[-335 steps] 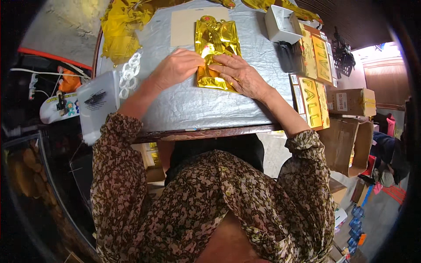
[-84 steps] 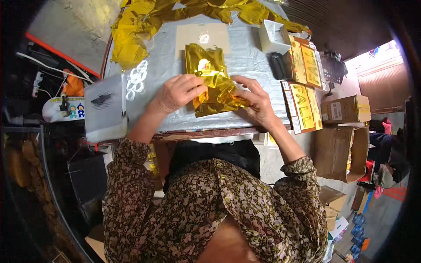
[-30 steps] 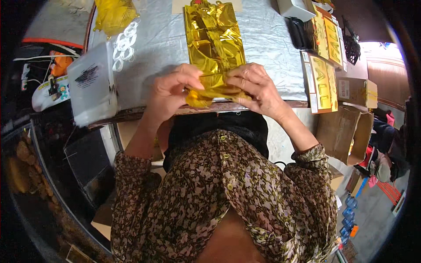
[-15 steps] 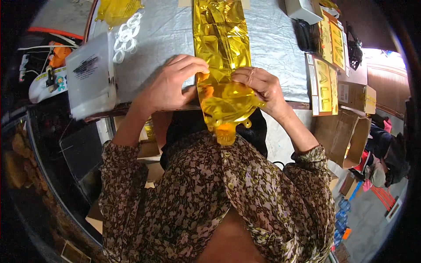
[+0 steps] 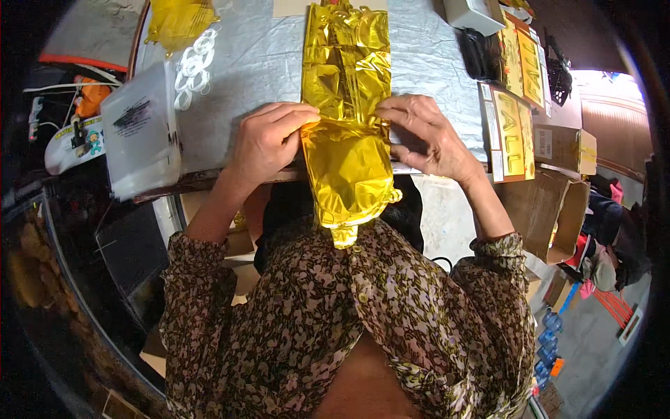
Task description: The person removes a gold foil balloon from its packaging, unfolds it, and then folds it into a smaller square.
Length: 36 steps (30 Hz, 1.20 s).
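Note:
A long gold foil balloon [image 5: 345, 105] lies flat on the grey table [image 5: 258, 63], its near end hanging over the front edge toward my lap. My left hand [image 5: 269, 140] pinches the foil's left edge at the table's rim. My right hand [image 5: 422, 133] grips the right edge at the same height. Both hands press the crinkled foil between thumb and fingers. The hanging part ends in a small neck near my patterned sleeve and chest.
A clear plastic packet [image 5: 143, 129] and white plastic rings [image 5: 195, 66] lie at the left. More gold foil [image 5: 178, 21] sits at the far left. Flat packs with gold letters [image 5: 513, 122] and a black object [image 5: 478, 52] line the right edge. Open cardboard boxes [image 5: 558, 209] stand below right.
The gold foil has been unfolded and pulled toward me, so its near end now hangs over the table edge. My hands moved from the table's middle to its front rim.

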Each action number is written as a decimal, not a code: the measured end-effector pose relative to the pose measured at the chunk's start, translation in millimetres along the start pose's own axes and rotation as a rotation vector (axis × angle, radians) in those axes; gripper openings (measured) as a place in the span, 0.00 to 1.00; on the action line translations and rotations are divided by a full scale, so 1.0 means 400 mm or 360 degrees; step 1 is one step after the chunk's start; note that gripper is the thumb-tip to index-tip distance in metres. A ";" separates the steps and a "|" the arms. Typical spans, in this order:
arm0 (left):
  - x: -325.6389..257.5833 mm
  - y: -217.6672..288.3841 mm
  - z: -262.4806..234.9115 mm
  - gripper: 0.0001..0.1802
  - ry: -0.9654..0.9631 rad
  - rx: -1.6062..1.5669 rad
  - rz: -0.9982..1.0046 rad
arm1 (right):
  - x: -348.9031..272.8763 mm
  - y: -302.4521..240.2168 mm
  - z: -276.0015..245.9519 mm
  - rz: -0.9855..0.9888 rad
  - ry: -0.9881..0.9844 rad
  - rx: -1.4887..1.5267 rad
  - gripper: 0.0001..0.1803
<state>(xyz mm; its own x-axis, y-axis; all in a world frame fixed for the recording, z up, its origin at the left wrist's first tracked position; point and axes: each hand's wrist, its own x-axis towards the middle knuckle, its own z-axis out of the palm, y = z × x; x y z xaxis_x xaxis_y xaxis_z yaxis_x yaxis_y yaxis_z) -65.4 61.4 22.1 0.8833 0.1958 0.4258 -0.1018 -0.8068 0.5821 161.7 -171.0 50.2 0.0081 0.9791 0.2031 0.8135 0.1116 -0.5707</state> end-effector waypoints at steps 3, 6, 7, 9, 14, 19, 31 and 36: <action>0.002 0.004 -0.001 0.14 0.0026 -0.0059 -0.0039 | 0.001 -0.007 -0.006 0.0069 -0.0048 0.0033 0.30; 0.003 0.009 -0.006 0.14 0.0018 -0.0144 -0.0139 | 0.001 0.000 0.002 0.0123 -0.0027 0.0018 0.30; 0.005 0.011 -0.003 0.14 0.0047 -0.0128 -0.0141 | 0.000 0.006 0.006 0.0140 0.0001 0.0019 0.29; 0.007 0.013 -0.002 0.14 0.0075 -0.0109 -0.0137 | 0.006 0.007 0.014 0.0130 0.0059 -0.0001 0.26; 0.008 0.012 -0.003 0.14 0.0031 -0.0133 -0.0129 | 0.011 0.033 0.047 0.0020 0.0199 -0.0081 0.18; 0.017 0.015 -0.014 0.15 -0.0041 -0.0161 -0.0105 | 0.012 0.036 0.052 0.0045 0.0209 0.0007 0.16; 0.047 -0.010 -0.014 0.15 -0.0158 -0.0374 -0.0444 | 0.016 0.038 0.073 0.0558 0.0341 0.0429 0.11; 0.074 -0.047 0.000 0.20 -0.0274 -0.0663 -0.0909 | 0.064 0.008 0.094 0.0726 0.0568 0.0428 0.06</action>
<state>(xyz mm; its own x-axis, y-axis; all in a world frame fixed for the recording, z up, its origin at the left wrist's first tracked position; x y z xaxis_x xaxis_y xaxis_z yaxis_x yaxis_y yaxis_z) -37.5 82.2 23.8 0.9067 0.4049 -0.1183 0.2612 -0.3188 0.9111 142.5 -139.3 23.7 0.5503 0.8265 0.1184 0.5086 -0.2194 -0.8326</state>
